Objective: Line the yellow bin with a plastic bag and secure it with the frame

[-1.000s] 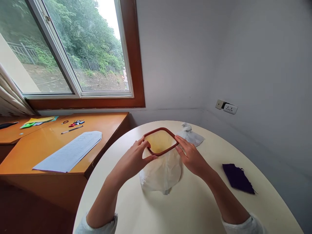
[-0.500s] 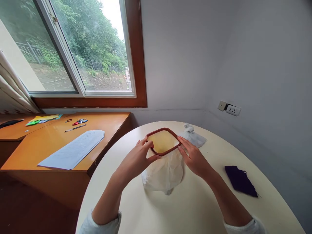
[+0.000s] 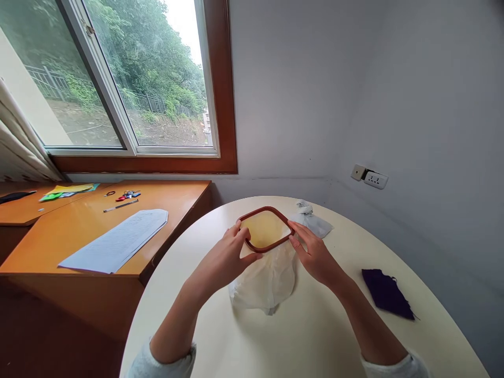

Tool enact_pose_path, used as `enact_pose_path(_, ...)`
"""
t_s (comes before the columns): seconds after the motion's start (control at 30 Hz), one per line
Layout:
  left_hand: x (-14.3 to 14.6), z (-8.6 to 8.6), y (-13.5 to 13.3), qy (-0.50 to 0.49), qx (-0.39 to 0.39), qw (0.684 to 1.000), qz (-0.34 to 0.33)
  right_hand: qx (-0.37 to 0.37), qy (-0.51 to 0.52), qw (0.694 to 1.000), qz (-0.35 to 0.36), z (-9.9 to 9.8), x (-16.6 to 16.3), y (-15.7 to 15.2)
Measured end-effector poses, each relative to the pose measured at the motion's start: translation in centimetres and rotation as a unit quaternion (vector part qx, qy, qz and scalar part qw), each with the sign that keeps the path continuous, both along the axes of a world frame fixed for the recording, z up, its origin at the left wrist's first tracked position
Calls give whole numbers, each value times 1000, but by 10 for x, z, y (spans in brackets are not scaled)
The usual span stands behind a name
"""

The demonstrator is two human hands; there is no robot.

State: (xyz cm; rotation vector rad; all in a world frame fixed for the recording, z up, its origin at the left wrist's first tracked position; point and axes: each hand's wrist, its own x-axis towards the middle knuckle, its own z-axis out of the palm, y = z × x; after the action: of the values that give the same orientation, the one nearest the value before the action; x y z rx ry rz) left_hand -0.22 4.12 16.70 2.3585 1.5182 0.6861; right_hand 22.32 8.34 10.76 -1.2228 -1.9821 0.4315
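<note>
A rounded-square reddish-brown rim [image 3: 271,248] stands in front of me, with a pale yellow inside. It looks like the top of a small bin lined with a bag. Below it, a thin whitish plastic bag [image 3: 263,286] hangs down in loose folds to the table. My left hand [image 3: 228,249] grips the rim's left side, one finger bent over its inner edge and the thumb below the near side. At the right corner, my right hand [image 3: 311,252] pinches the rim between fingers and thumb. The container's walls are hidden by the bag.
Behind the rim lies a knotted whitish bag [image 3: 315,223] on the round table [image 3: 307,336]. A dark purple cloth [image 3: 386,294] with frayed edges lies at the right. To the left, a wooden desk [image 3: 181,197] holds papers [image 3: 118,241], a pen [image 3: 120,206] and keys [image 3: 128,196].
Both hands keep their grip on the rim, which has shifted very slightly to the right. Otherwise the view has only moved a little.
</note>
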Motion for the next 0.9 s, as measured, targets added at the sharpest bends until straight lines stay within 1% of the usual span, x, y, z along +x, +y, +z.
enact_pose_path(0.27, 2, 0, 0, 15, -16, 1000, -1, -10, 0, 1000, 5, 2, 3, 1)
enact_pose_path(0.37, 1, -1, 1, 27, -24, 999, 8, 7, -5, 1000, 2, 2, 3, 2)
enact_pose_path(0.5, 0, -3, 3, 35, -37, 999, 16, 48, -17, 998, -25, 1, 1, 1)
enact_pose_path(0.63, -2, -5, 4, 29, -51, 998, 5, 84, -20, 996, -37, 0, 2, 1)
enact_pose_path(0.73, -3, -4, 5, 25, -56, 998, -9, 96, -23, 994, -44, 0, 4, 2)
enact_pose_path(0.83, -2, -4, 6, 26, -47, 998, -17, 106, -32, 991, -70, 0, 4, 2)
enact_pose_path(0.9, 0, -4, 7, 28, -45, 998, -18, 107, -47, 991, -68, 1, 4, 1)
